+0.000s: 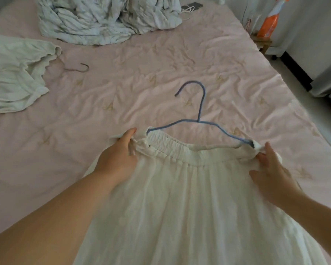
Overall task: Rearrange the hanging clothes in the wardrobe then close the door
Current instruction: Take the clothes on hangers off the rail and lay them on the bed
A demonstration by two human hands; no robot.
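Observation:
A white skirt (191, 203) with a gathered elastic waistband lies spread toward me over the pink bed (122, 104). A blue wire hanger (200, 113) sits inside the waistband, its hook pointing away from me. My left hand (120, 155) pinches the waistband's left end. My right hand (271, 173) pinches the right end, where the hanger's tip pokes out. No wardrobe or door is in view.
A second pale garment (13, 77) on a thin metal hanger (78, 68) lies at the left of the bed. A crumpled light-blue quilt (103, 18) is piled at the far end. An orange bottle (269, 22) stands on a small stool at the right, beside the floor gap.

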